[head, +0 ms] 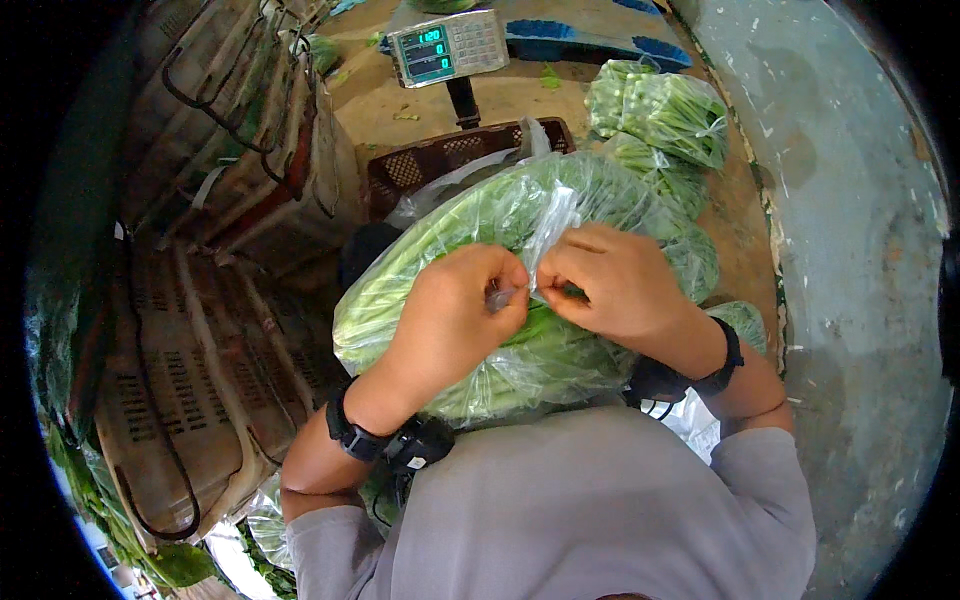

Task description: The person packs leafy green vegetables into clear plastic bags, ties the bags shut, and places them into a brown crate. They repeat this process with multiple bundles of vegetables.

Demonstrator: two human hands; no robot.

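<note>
A large clear plastic bag (442, 232) full of long-stemmed leafy green vegetables lies across in front of my body. Over its middle, my left hand (472, 300) pinches the gathered plastic between thumb and fingers. My right hand (611, 281) is close beside it, its thumb and fingertips also closed on the twisted plastic. A whitish gathered strip of the bag (555, 217) rises above the two hands. Each wrist wears a black strap. The fingers hide the exact point where the plastic is gathered.
A brown plastic crate (405, 169) is behind the bag, below a scale display (450, 49). More bagged greens (675, 116) lie at the right, near a grey-green wall or ledge (847, 300). Stacked dirty white crates (187, 390) with dark hook-like handles fill the left.
</note>
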